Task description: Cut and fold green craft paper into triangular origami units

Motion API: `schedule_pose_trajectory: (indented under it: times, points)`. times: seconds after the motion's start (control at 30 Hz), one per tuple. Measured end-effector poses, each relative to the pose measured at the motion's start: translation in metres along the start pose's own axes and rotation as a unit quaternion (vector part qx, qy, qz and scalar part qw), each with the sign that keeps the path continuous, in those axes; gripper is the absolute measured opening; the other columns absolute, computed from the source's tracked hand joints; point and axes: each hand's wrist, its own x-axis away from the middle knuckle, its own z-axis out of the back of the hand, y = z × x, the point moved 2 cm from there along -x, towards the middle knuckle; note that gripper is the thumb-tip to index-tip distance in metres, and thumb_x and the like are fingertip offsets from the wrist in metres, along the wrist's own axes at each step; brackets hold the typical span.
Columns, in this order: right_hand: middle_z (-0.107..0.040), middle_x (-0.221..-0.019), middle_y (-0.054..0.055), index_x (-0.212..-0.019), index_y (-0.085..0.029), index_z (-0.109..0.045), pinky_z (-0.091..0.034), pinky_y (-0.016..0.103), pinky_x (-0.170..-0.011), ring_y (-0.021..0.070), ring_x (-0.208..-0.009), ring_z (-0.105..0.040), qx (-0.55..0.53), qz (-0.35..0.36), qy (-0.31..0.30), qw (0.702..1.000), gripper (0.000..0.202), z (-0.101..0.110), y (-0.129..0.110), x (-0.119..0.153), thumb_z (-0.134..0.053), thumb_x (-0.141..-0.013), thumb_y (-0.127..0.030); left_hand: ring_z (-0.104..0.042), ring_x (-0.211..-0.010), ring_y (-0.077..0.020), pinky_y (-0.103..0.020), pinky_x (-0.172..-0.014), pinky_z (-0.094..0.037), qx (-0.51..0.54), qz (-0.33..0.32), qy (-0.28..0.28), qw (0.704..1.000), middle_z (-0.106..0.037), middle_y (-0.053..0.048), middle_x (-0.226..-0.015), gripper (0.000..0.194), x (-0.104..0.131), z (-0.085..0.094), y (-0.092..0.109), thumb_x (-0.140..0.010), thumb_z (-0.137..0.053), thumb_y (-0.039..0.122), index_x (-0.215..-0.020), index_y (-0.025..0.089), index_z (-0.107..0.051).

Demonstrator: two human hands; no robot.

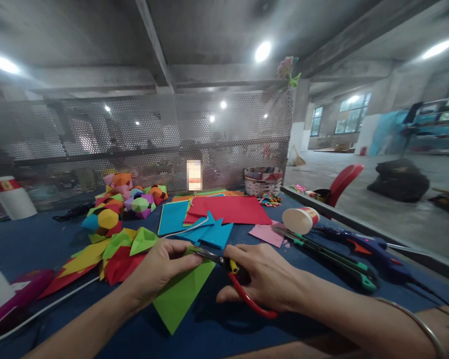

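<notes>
Between the thumb and fingers of my left hand is a folded green paper, its pointed corner hanging toward me. My right hand grips a pair of scissors with red handles and a bit of yellow near the pivot. The blades lie across the paper's upper edge, close to my left thumb; whether they are cutting into it I cannot tell. Just beyond my hands lie blue paper triangles. Folded red, yellow and green paper pieces rest beside my left wrist.
Past the right hand lie a green-and-black utility knife, a blue glue gun and a tipped paper cup. Red sheets, a woven basket and colourful paper balls stand toward the mesh screen. A white cable crosses the left.
</notes>
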Motion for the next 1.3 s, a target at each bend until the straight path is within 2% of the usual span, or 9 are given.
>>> schedule_pose_trajectory:
  times: [0.1,0.33,0.77,0.87,1.07,1.3]
  points:
    - [-0.07,-0.08,0.004,-0.102,-0.017,-0.065,-0.024,0.027,-0.055,0.018,-0.064,-0.06,0.02,-0.001,0.005,1.0,0.061,-0.002,0.001,0.0,-0.069,-0.083,-0.075,-0.042,-0.061,-0.0105,-0.024,-0.06,-0.029,0.0,0.005,-0.007,1.0,-0.062,0.0,-0.066,0.031,0.0,0.0,-0.002,-0.067,-0.087,0.046,-0.08,0.018,-0.084]
    - [-0.073,-0.082,0.007,-0.104,-0.017,-0.066,-0.022,0.028,-0.054,0.0182,-0.065,-0.064,0.051,0.028,0.035,0.998,0.059,-0.008,0.005,0.0,-0.068,-0.085,-0.073,-0.041,-0.061,-0.0104,-0.024,-0.06,-0.028,0.013,0.011,-0.007,1.0,-0.058,0.002,-0.065,0.029,0.001,-0.003,-0.001,-0.065,-0.088,0.045,-0.078,0.02,-0.084]
    - [-0.073,-0.079,0.007,-0.1,-0.017,-0.065,-0.022,0.029,-0.053,0.0183,-0.063,-0.066,0.067,0.042,0.052,0.996,0.053,-0.009,0.006,0.0,-0.066,-0.09,-0.069,-0.049,-0.062,-0.0119,-0.024,-0.06,-0.034,0.024,0.032,-0.014,0.999,-0.064,0.0,-0.067,0.037,0.003,-0.002,-0.001,-0.063,-0.09,0.051,-0.077,0.017,-0.082]
    - [-0.074,-0.079,0.008,-0.1,-0.017,-0.065,-0.021,0.029,-0.053,0.0185,-0.063,-0.066,0.068,0.041,0.055,0.995,0.052,-0.009,0.005,0.0,-0.063,-0.093,-0.068,-0.054,-0.064,-0.0138,-0.026,-0.063,-0.039,0.029,0.039,-0.021,0.999,-0.069,-0.002,-0.071,0.04,0.004,-0.003,-0.001,-0.062,-0.09,0.053,-0.078,0.017,-0.082]
    - [-0.077,-0.084,0.009,-0.099,-0.016,-0.066,-0.022,0.029,-0.053,0.0208,-0.066,-0.069,0.06,0.009,0.001,0.998,0.046,-0.003,-0.002,-0.001,-0.067,-0.093,-0.061,-0.056,-0.063,-0.0152,-0.027,-0.061,-0.04,0.027,0.047,-0.023,0.998,-0.07,-0.003,-0.069,0.037,0.004,-0.003,0.0,-0.063,-0.09,0.051,-0.076,0.017,-0.081]
    - [-0.077,-0.09,0.011,-0.106,-0.014,-0.068,-0.023,0.03,-0.054,0.0228,-0.071,-0.072,0.067,-0.012,-0.027,0.997,0.048,0.0,-0.004,-0.001,-0.066,-0.095,-0.06,-0.049,-0.059,-0.0097,-0.022,-0.058,-0.033,0.036,0.054,-0.022,0.998,-0.064,0.001,-0.064,0.037,0.004,-0.003,0.0,-0.061,-0.092,0.051,-0.072,0.017,-0.081]
